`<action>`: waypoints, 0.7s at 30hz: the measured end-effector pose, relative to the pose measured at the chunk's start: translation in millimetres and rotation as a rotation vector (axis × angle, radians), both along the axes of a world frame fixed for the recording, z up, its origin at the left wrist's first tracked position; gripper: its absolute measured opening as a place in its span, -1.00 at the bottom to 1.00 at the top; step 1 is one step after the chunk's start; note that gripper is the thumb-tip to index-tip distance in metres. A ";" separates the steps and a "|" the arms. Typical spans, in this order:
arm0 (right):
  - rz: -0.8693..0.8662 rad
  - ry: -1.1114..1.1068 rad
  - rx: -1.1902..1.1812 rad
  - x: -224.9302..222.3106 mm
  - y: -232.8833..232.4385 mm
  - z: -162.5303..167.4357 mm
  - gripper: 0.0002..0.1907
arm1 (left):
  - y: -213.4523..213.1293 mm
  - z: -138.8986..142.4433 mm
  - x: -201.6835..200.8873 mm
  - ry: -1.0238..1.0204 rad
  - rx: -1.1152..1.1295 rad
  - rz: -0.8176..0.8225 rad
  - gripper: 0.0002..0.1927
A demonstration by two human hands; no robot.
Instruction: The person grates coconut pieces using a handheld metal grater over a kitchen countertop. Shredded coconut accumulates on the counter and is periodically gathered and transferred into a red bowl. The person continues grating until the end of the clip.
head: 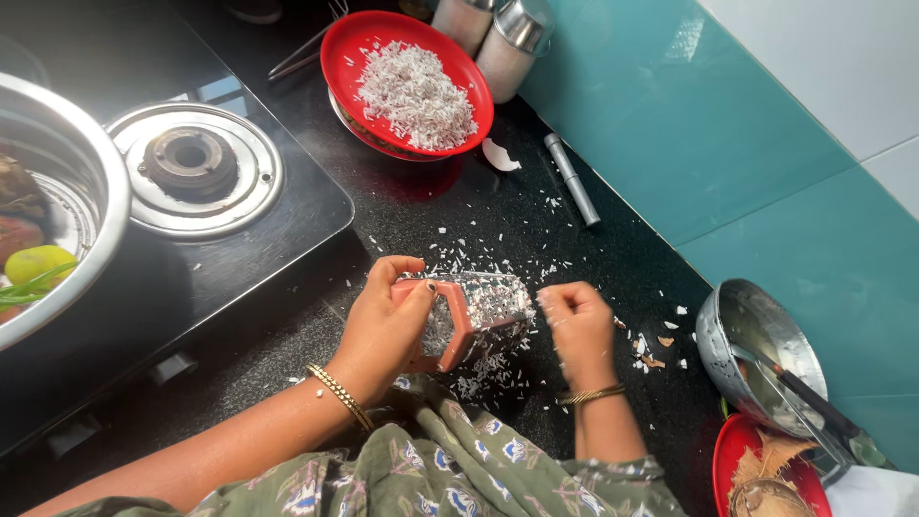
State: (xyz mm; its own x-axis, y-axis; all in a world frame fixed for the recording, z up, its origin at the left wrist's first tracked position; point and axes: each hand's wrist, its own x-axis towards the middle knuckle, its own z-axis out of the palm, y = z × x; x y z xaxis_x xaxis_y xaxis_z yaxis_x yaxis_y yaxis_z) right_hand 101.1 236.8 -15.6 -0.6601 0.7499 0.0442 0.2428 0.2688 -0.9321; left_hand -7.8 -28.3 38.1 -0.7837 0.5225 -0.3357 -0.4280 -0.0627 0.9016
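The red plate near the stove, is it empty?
No, the red plate holds a heap of white grated shreds that covers most of its middle.

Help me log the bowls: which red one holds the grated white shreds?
The red plate at the top, beside the burner; the other red one, bottom right, holds brown husk.

Left hand (pixel 388 321) curled round in a firm grip, thumb up top, wrist bent a bit, bangle on. Right hand (pixel 577 321) bunched into a loose fist, slightly blurred, knuckles up. Both forearms angled in from below, bare past patterned sleeves.
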 end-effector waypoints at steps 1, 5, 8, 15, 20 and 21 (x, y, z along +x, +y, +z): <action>-0.035 -0.020 -0.003 4.8 13.8 -2.8 -0.93 | -1.7 0.9 -0.7 -0.004 -0.011 -0.006 -0.60; -0.184 -0.219 0.037 19.6 68.0 -4.3 -0.74 | -2.9 1.5 -3.2 0.051 -0.027 -0.023 -0.59; -0.298 -0.334 0.047 26.4 79.0 -6.6 -0.84 | -3.0 -1.1 -5.0 0.036 0.011 -0.020 -0.58; -0.287 -0.678 0.435 26.9 72.8 -16.9 -0.76 | 0.3 -3.4 -2.8 0.004 0.020 -0.010 -0.57; -0.198 -0.384 -0.053 27.6 75.6 -19.6 -0.83 | 2.3 -2.1 -3.7 0.059 -0.011 -0.006 -0.58; -0.153 -0.287 -0.125 25.4 74.5 -18.0 -0.83 | 2.7 -2.2 -4.3 0.041 -0.016 -0.001 -0.58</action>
